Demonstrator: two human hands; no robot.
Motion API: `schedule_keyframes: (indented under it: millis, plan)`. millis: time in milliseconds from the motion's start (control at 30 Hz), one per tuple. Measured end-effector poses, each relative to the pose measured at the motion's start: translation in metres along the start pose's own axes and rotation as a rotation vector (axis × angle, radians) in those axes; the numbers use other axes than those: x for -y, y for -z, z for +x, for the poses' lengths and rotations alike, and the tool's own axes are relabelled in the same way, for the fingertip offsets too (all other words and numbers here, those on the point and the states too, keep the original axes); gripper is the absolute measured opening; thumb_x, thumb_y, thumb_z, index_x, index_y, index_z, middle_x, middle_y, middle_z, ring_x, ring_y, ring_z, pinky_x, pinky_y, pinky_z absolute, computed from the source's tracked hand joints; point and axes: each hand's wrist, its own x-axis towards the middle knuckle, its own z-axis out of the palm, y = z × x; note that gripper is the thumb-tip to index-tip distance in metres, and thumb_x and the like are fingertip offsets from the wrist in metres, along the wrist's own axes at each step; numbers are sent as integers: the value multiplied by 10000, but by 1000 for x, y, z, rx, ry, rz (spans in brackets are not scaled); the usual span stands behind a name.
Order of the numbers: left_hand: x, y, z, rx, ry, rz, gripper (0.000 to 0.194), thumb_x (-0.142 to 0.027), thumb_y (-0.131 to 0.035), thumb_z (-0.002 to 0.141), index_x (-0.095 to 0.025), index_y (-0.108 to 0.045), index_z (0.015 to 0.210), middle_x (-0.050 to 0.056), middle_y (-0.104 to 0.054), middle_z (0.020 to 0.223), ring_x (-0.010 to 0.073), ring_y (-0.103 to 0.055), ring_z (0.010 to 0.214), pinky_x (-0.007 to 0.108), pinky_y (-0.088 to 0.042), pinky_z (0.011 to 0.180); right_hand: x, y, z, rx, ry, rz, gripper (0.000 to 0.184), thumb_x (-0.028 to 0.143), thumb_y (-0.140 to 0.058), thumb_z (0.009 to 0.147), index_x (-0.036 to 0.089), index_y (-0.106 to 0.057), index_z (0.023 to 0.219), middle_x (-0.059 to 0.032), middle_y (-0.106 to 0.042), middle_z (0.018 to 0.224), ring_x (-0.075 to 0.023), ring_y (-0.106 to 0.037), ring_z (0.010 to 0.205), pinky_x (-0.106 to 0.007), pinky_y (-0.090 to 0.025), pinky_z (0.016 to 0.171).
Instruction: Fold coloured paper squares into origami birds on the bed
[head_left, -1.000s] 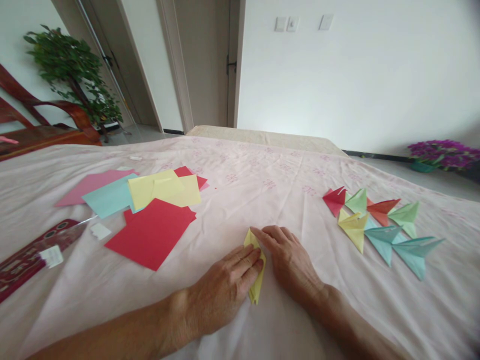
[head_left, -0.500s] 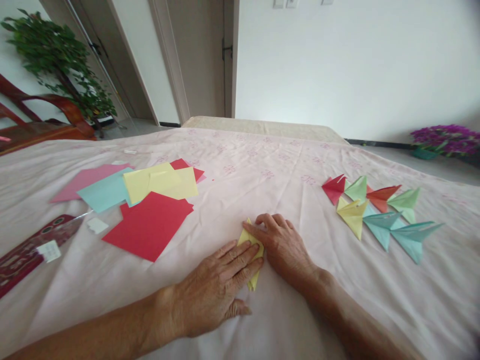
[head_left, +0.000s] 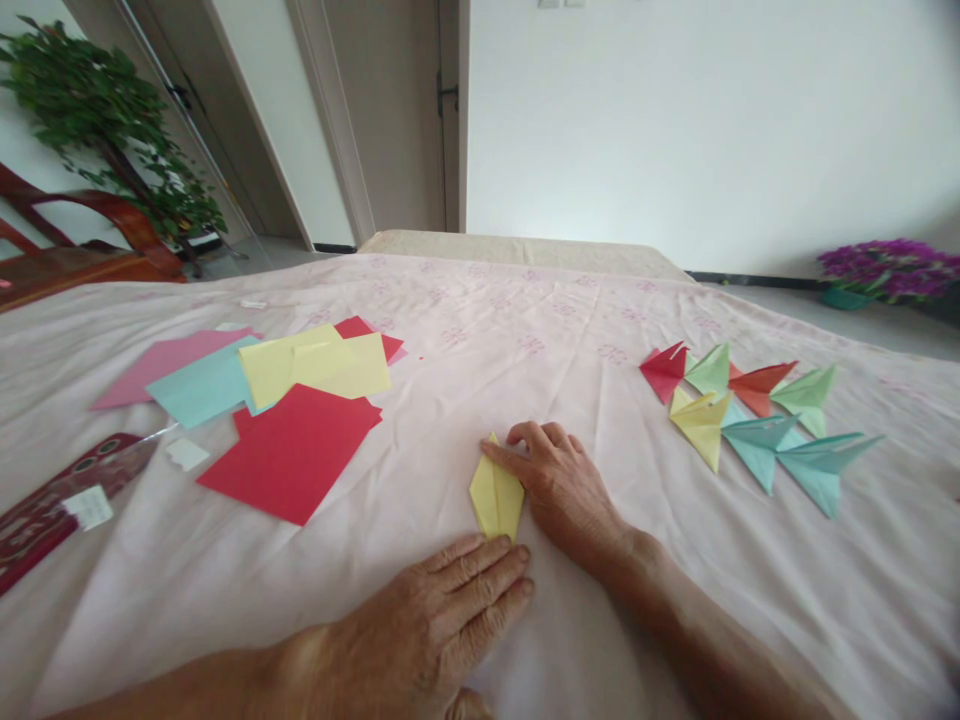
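A small piece of folded yellow paper [head_left: 497,492] lies flat on the pink cloth, pointed at its far end and creased down the middle. My left hand [head_left: 442,615] is laid flat, with stretched fingers over the paper's near end, which they hide. At the far tip, my right hand [head_left: 566,485] holds the paper down with a finger across it, the other fingers curled in. To the right stand folded paper shapes in two loose rows, among them a yellow one [head_left: 699,428], a red one [head_left: 664,373] and a blue one [head_left: 825,468].
Left of my hands lie flat sheets: red paper [head_left: 292,455], yellow paper [head_left: 330,362], blue paper [head_left: 204,382] and pink paper [head_left: 161,365]. A dark red phone [head_left: 60,505] is at the far left, near a white scrap [head_left: 187,454]. The floral cloth [head_left: 525,300] has wrinkles.
My left hand has slid toward me along the yellow paper, from its middle to its near end, uncovering the centre crease. My right hand stays at the tip. The view has shifted slightly.
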Motion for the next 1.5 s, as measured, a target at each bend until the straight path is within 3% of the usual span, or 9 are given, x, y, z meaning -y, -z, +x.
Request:
schedule_keyframes:
  millis: [67, 167, 267, 400, 567, 800, 967, 1167, 1500]
  plan:
    - [3, 1, 0, -55, -37, -123, 470, -323, -435, 964, -83, -438, 1369, 141, -513, 1389, 207, -447, 1317, 342, -352, 1124, 0, -1, -1, -2, -4, 5, 523, 71, -488, 880, 367, -538, 1309, -61, -546, 1176, -230, -453, 992, -357, -375, 835]
    - [17, -3, 1, -277, 52, -270, 326, -162, -379, 969, -136, -556, 1241, 83, -642, 1248, 125, -550, 1212, 255, -431, 1061, 0, -2, -1, -2, -8, 7, 511, 87, -494, 889, 373, -534, 1311, -58, -542, 1174, -229, -454, 992, -357, -374, 831]
    - [34, -10, 5, -429, 224, -157, 363, -99, -370, 952, -168, -564, 1251, 87, -614, 1285, 155, -516, 1254, 346, -450, 1063, -1, -2, -1, 0, -6, -6, 489, 117, -502, 905, 380, -527, 1316, -61, -545, 1164, -235, -456, 990, -360, -372, 817]
    - [44, -15, 11, -297, 204, 35, 400, -106, -403, 937, -136, -509, 1321, 126, -557, 1350, 203, -468, 1301, 439, -409, 1097, -2, -2, -2, -8, 5, -17, 491, 122, -513, 902, 382, -526, 1318, -64, -549, 1158, -237, -459, 989, -358, -370, 806]
    - [42, -14, 10, -167, 102, 131, 428, -152, -444, 940, -113, -459, 1365, 136, -487, 1414, 222, -419, 1338, 435, -350, 1140, -1, -3, -3, -24, 11, -8, 482, 129, -532, 890, 367, -538, 1309, -65, -546, 1166, -238, -459, 994, -364, -380, 828]
    - [52, -13, 7, -301, 89, -7, 372, -75, -413, 939, -150, -519, 1288, 92, -620, 1271, 161, -531, 1238, 374, -448, 1073, -2, -5, -2, -53, 6, 25, 536, 65, -491, 878, 323, -505, 1348, -71, -574, 1145, -227, -478, 985, -360, -405, 830]
    - [54, -16, 9, -393, 115, -25, 299, -86, -428, 947, -165, -582, 1191, 72, -645, 1215, 141, -569, 1185, 332, -486, 1030, -4, -3, -8, -118, 12, 126, 405, 66, -473, 900, 242, -591, 1245, -60, -627, 1053, -192, -522, 919, -323, -420, 831]
    - [54, -17, 11, -339, 55, 117, 253, -141, -501, 930, -164, -622, 1151, 68, -662, 1212, 170, -577, 1183, 364, -467, 1047, -4, -1, -13, -132, 44, 152, 329, 22, -505, 853, 252, -708, 974, -30, -662, 926, -170, -546, 859, -293, -419, 804]
    - [57, -4, 23, -276, -68, 373, 291, -79, -408, 942, -113, -588, 1168, 100, -688, 1128, 177, -659, 1027, 309, -557, 889, -3, 0, -11, -168, -25, 220, 325, 45, -498, 855, 252, -726, 962, -35, -674, 915, -170, -567, 851, -297, -439, 808]
